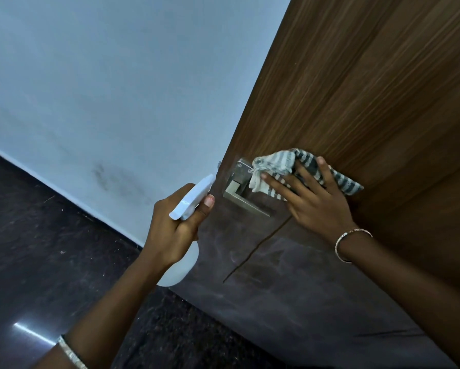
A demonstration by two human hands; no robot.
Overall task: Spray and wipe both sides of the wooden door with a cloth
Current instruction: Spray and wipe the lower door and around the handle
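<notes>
The wooden door [370, 83] fills the right side, brown grain above and a darker panel below. My right hand [314, 198] presses a grey-and-white striped cloth [276, 166] flat against the door, just right of the metal lever handle [239, 193]. My left hand [175, 227] grips a white spray bottle [194, 198] near the door's edge, its nozzle pointing up toward the handle. The bottle's body shows below my fist.
A pale blue wall [103, 89] with dark smudges stands to the left of the door. A dark speckled floor [37, 249] lies below it, with a bright reflection at the lower left. Bangles sit on both wrists.
</notes>
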